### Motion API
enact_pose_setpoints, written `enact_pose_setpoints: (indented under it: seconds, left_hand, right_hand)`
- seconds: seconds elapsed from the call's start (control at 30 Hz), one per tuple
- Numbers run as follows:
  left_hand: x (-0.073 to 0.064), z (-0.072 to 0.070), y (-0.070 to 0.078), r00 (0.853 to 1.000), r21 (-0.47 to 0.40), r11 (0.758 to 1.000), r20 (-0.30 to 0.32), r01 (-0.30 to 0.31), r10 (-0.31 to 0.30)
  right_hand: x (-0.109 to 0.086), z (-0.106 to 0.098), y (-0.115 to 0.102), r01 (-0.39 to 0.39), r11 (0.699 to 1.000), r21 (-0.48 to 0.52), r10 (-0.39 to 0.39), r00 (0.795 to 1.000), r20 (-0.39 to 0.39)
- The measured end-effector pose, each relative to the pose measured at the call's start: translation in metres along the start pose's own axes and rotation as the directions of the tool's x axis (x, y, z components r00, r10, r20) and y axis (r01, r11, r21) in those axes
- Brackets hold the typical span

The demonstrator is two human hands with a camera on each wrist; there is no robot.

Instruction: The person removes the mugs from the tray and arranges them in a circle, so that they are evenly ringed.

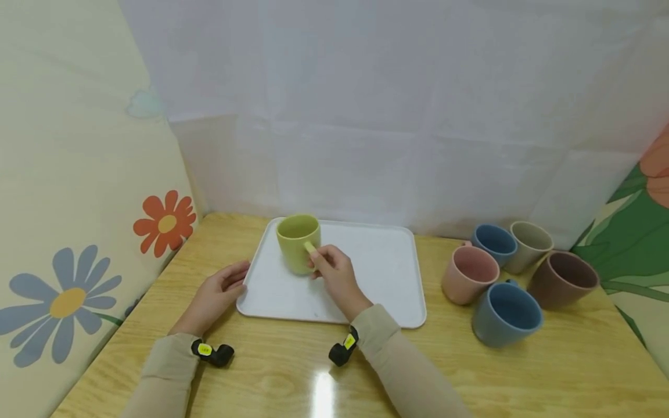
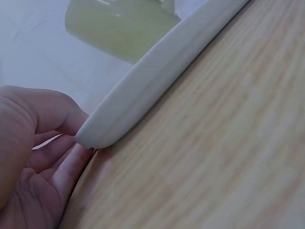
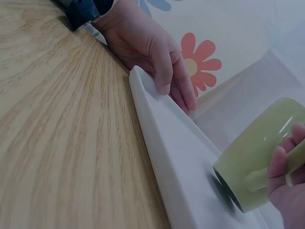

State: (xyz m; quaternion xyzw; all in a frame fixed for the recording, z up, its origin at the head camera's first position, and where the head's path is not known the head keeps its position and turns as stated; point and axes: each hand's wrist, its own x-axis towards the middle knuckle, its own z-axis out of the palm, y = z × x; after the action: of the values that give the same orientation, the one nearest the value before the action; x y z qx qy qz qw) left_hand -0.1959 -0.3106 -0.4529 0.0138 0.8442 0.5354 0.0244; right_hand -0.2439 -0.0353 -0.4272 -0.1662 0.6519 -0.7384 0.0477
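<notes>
A green mug [image 1: 298,247] is over the left part of a white tray [image 1: 366,278]. My right hand [image 1: 337,276] pinches the mug's handle between thumb and fingers. In the right wrist view, a shadowed gap shows under the base of the mug [image 3: 255,157], which looks slightly raised off the tray. At the tray's left edge, my left hand [image 1: 214,296] holds the rim. The left wrist view has the left hand [image 2: 43,129] with its digits on both sides of the tray corner [image 2: 109,124]; some fingertips are hidden there.
To the right of the tray, a pink mug [image 1: 470,276], two blue mugs, the nearer one [image 1: 504,319] in front, a beige mug [image 1: 530,247] and a brown mug [image 1: 561,281] stand grouped on the wooden table [image 1: 272,377]. A white cloth [image 1: 345,116] hangs behind.
</notes>
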Motion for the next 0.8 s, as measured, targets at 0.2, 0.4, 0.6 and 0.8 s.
enact_pose_setpoints:
  seconds: [0.2,0.4,0.6,0.8]
  left_hand:
    - [0.000,0.001,-0.004,1.000,-0.005,1.000,-0.004,-0.017,0.017]
    - [0.000,0.001,-0.005,1.000,-0.015,1.000,0.004,-0.022,0.022]
    - [0.000,-0.002,-0.004,0.999,-0.008,0.999,-0.006,-0.048,0.048]
    - [0.001,0.001,-0.002,0.999,-0.022,0.999,0.003,-0.047,0.047]
  right_hand:
    - [-0.013,-0.017,-0.002,0.016,1.000,0.012,-0.016,1.000,-0.014]
    - [-0.026,-0.036,-0.011,0.040,0.999,0.034,-0.039,0.998,-0.039]
    - [-0.032,-0.053,-0.024,0.050,0.992,0.112,-0.042,0.997,-0.069]
    - [-0.040,-0.075,-0.031,0.049,0.983,0.175,-0.028,0.992,-0.124]
